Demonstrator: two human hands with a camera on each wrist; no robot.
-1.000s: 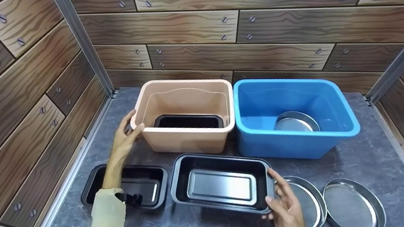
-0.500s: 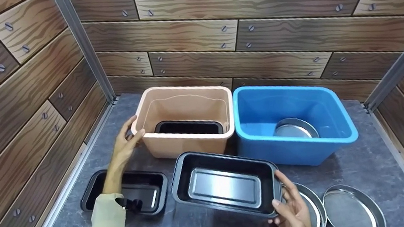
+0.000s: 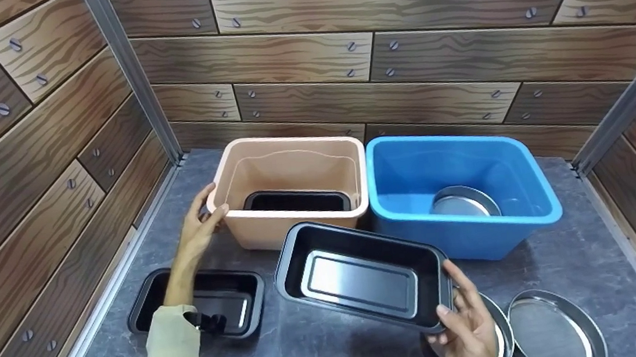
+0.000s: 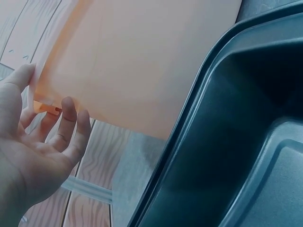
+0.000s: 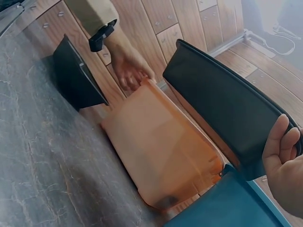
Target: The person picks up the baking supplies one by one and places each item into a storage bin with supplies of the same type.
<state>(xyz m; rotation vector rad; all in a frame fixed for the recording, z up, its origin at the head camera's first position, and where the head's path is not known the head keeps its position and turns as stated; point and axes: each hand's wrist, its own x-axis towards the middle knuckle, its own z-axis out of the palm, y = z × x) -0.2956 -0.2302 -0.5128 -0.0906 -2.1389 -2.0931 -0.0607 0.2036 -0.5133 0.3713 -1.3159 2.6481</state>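
Observation:
My left hand (image 3: 197, 228) grips the front left corner rim of the peach plastic bin (image 3: 267, 230), thumb on one side of the rim and fingers on the other. With my right hand (image 3: 467, 330) I hold a dark loaf pan (image 3: 363, 282) by its right end, thumb on the rim. Raised off the table, the pan tilts with its left end higher, in front of both bins. A second dark loaf pan (image 3: 297, 201) lies inside the peach bin, partly hidden by the front wall. A third loaf pan (image 3: 222, 301) sits on the table beneath my left forearm.
Right of the peach bin stands a blue bin (image 3: 440, 236) with a round cake pan (image 3: 463, 202) inside. Two more round pans, one (image 3: 551, 325) fully seen and one (image 3: 501, 327) behind my right hand, lie front right. Wood-patterned walls (image 3: 299, 104) enclose the grey table (image 3: 306, 354).
My right hand has lifted the loaf pan and moved it slightly right, its left end rising until it overlaps the peach bin's front. My left hand stays on the bin rim. The head view shifted slightly.

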